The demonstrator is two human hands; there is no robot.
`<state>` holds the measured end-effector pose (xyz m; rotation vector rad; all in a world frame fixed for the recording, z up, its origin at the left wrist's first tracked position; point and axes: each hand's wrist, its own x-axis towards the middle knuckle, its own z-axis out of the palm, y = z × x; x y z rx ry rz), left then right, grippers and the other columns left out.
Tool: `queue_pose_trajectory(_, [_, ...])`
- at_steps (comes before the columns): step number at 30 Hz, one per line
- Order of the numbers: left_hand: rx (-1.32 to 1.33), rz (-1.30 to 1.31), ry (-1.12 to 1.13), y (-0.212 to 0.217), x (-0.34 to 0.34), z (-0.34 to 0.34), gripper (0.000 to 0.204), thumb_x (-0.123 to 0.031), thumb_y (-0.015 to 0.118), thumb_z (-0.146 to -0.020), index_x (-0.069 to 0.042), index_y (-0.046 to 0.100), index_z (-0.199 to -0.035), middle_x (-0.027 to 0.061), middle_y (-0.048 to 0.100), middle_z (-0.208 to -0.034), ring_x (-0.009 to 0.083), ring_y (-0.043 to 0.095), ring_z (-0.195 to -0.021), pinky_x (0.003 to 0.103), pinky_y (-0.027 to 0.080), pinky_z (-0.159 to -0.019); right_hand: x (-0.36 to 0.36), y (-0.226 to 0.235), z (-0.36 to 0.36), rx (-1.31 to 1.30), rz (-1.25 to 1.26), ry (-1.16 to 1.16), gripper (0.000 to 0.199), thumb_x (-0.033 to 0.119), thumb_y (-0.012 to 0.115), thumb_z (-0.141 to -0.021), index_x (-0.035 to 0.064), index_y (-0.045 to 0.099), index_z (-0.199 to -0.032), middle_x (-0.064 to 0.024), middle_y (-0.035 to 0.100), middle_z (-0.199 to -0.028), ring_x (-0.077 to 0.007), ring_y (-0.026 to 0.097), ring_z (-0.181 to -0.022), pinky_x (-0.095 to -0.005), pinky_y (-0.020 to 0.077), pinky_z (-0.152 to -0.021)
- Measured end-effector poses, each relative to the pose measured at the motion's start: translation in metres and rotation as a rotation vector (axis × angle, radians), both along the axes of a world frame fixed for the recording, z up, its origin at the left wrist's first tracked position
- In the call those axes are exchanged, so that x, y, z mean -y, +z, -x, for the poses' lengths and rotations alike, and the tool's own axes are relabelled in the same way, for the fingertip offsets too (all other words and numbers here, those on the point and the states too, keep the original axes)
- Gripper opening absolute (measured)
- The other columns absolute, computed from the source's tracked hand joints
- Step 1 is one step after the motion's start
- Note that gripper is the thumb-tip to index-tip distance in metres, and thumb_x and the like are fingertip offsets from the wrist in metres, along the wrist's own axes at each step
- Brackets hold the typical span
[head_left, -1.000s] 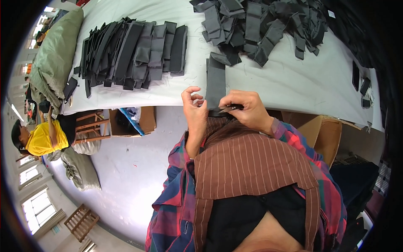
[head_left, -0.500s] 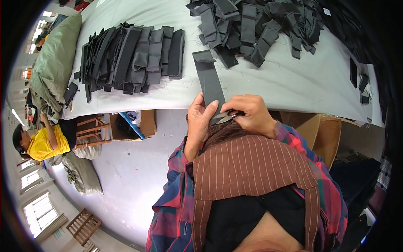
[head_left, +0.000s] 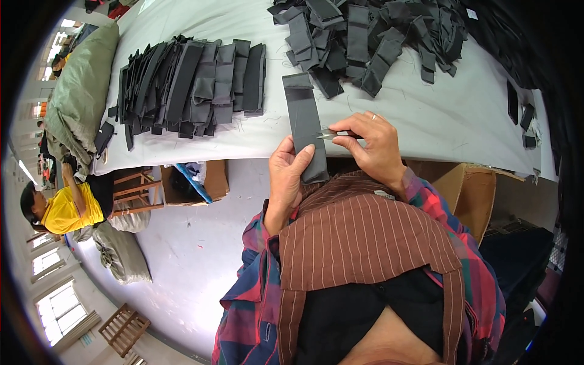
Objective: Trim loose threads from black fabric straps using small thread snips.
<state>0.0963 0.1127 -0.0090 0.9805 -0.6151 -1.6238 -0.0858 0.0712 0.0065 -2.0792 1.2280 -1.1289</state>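
My left hand (head_left: 286,173) grips a dark grey fabric strip (head_left: 303,115) by its near part, thumb on top. The strip's far end has a folded flap and rests on the white-covered table (head_left: 243,139); its near end hangs past the table edge. In my right hand (head_left: 376,145) is a pair of thread snips (head_left: 327,134), closed around by the fingers, with the blades pointing left at the strip's right edge, about halfway along it. Whether the blades touch the fabric I cannot tell.
Left on the table lies an overlapping row of grey strips (head_left: 185,85); a loose heap of strips (head_left: 359,39) is at the back. A phone-like black object (head_left: 512,102) lies far right. Cardboard boxes (head_left: 476,198) stand below the edge. A person in yellow (head_left: 76,207) is at left.
My right hand has moved away from my body with the snips, from the strip's near end to its right edge farther up. The strip has shifted slightly; my left hand keeps its hold.
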Motion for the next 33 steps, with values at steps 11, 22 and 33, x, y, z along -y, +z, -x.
queue_pose_trajectory(11, [0.150, 0.041, -0.005, 0.005, -0.006, 0.005, 0.028, 0.001, 0.059, -0.088, 0.006, 0.055, -0.115, 0.0063, 0.061, -0.104, 0.0085, 0.056, -0.090, 0.022, 0.047, -0.080, 0.020, -0.008, -0.014, 0.087, -0.092, -0.086, 0.017, 0.023, 0.067, -0.082, 0.0101, 0.065, -0.093, -0.0033, 0.064, -0.075, -0.0204, 0.060, -0.066, -0.0328, 0.0449, -0.058])
queue_pose_trajectory(22, [0.177, 0.045, -0.043, 0.003, -0.011, 0.009, 0.027, 0.002, 0.059, -0.087, 0.006, 0.056, -0.114, 0.0046, 0.062, -0.102, 0.0070, 0.055, -0.089, 0.021, 0.046, -0.078, 0.026, -0.010, -0.010, 0.064, -0.251, -0.203, 0.015, 0.014, 0.066, -0.084, 0.0045, 0.066, -0.095, -0.0064, 0.068, -0.085, -0.0152, 0.063, -0.073, -0.0259, 0.0475, -0.065])
queue_pose_trajectory(33, [0.245, 0.058, 0.006, 0.008, -0.005, 0.011, 0.024, 0.001, 0.059, -0.086, 0.006, 0.059, -0.110, 0.0034, 0.062, -0.099, 0.0056, 0.055, -0.084, 0.020, 0.046, -0.074, 0.002, 0.001, -0.011, 0.041, -0.047, 0.098, 0.014, 0.008, 0.071, -0.074, 0.0054, 0.067, -0.087, -0.0066, 0.065, -0.076, -0.0205, 0.058, -0.064, -0.0299, 0.0446, -0.061])
